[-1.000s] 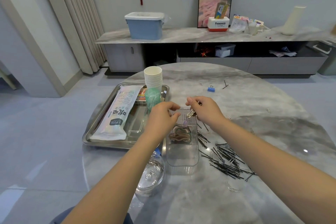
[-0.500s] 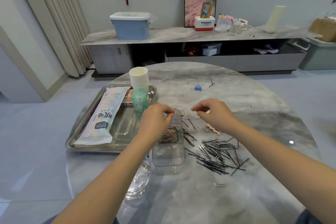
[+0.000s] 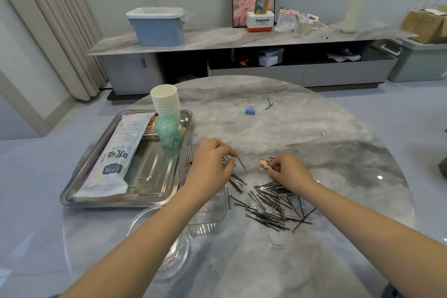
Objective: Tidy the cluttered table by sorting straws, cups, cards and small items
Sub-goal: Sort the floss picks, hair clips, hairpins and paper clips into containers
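My left hand (image 3: 210, 164) hovers low beside a clear plastic box (image 3: 208, 215), its thumb and forefinger pinching at black hairpins (image 3: 273, 203) scattered on the marble table (image 3: 302, 126). My right hand (image 3: 289, 170) pinches a small beige wavy clip (image 3: 264, 165) just above the table. My left forearm covers most of the box. A steel tray (image 3: 147, 176) on the left holds a long straw packet (image 3: 116, 157), a stack of paper cups (image 3: 166, 101) and a green cup (image 3: 169, 133).
A clear bowl (image 3: 154, 244) with paper clips sits at the table's near edge under my left forearm. A blue binder clip (image 3: 249, 111) and stray paper clips (image 3: 276, 246) lie about the table. A low cabinet (image 3: 242, 38) runs along the back wall.
Both hands dropped from above the clear box to the table. The right hand moved right and took hold of the beige clip. The left moved onto hairpins beside the box.
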Tool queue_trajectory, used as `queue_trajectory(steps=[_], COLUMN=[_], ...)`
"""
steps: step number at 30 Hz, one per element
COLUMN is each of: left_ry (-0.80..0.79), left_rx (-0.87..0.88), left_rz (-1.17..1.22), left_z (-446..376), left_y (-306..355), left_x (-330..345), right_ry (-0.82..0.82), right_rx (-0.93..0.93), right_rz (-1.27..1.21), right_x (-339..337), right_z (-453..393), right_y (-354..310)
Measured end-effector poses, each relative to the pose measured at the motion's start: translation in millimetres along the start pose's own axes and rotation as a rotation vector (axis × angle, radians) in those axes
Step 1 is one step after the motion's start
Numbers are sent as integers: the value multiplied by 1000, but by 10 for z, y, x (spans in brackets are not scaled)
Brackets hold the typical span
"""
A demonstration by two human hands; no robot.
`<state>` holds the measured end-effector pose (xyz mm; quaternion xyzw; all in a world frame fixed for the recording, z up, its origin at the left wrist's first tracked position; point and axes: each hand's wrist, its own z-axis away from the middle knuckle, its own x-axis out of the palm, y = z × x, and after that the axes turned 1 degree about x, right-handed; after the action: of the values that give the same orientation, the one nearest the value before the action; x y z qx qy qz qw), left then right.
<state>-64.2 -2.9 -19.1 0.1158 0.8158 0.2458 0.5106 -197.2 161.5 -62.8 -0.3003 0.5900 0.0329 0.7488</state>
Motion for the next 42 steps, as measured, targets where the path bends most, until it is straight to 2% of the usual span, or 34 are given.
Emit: queue_trajectory(steps=[7,14,21,29,32,35,39,42], left_ry=[-4,-18,-31,-53,-52,-14,2,21], left_rx=[-37,-72,-75,-94,-108,-133,-161,-184], left_rz=[60,118,107,102,135,175,355,341], left_z=[-21,-11,8,14,16,-6,-43,-48], left_y=[-4,14,20,18,28,50,33,-12], left_x=[-26,-82,-78,-79,-94,-140,-258,-361], right_ry=[5,-7,-42,-241,-144,7,73,89], right_rx=[2,0,-41,4,-37,-189,-356,-424], right_rz=[81,55,236,23,-140,-350,-469,-516], right_x=[63,83,54,43,-88,-318,-379,-342], right_z=[-18,23,81,-2,-8,109,284,333], right_y=[2,-10,-75,-37,-123,-396,-704,-826])
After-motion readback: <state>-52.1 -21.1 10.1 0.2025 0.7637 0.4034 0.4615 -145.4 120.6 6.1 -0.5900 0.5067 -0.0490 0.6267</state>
